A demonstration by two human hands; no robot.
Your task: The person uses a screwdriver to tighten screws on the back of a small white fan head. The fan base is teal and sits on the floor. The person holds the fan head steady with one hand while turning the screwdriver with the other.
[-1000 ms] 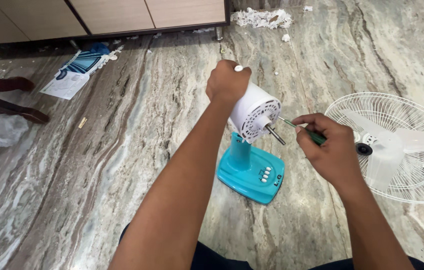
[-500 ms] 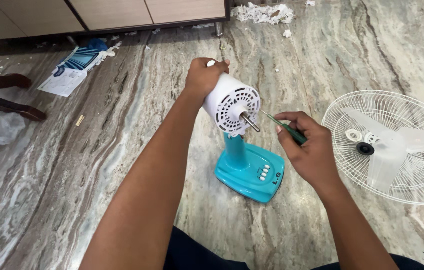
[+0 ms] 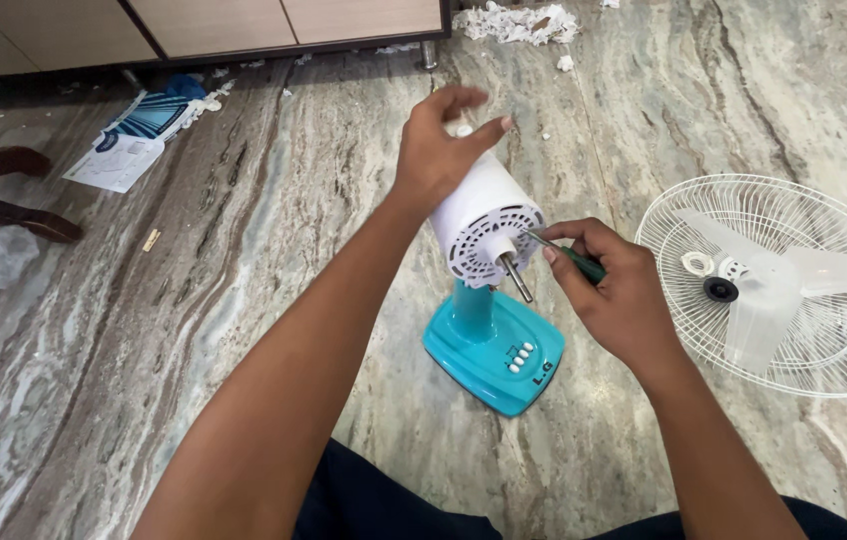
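Head view: my left hand (image 3: 437, 150) rests loosely on the white motor housing (image 3: 484, 225), steadying it. My right hand (image 3: 616, 290), grip clamped on a green screwdriver (image 3: 569, 255), angles its tip at the housing face.

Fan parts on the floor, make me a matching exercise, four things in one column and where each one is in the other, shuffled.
Things:
1. white motor housing
2. screwdriver
3. wire fan guard
4. teal base

Places:
A. flat on the floor, far right
B. in the right hand
C. under the left hand
D. standing on the floor, below the motor

Pairs: 1-C, 2-B, 3-A, 4-D
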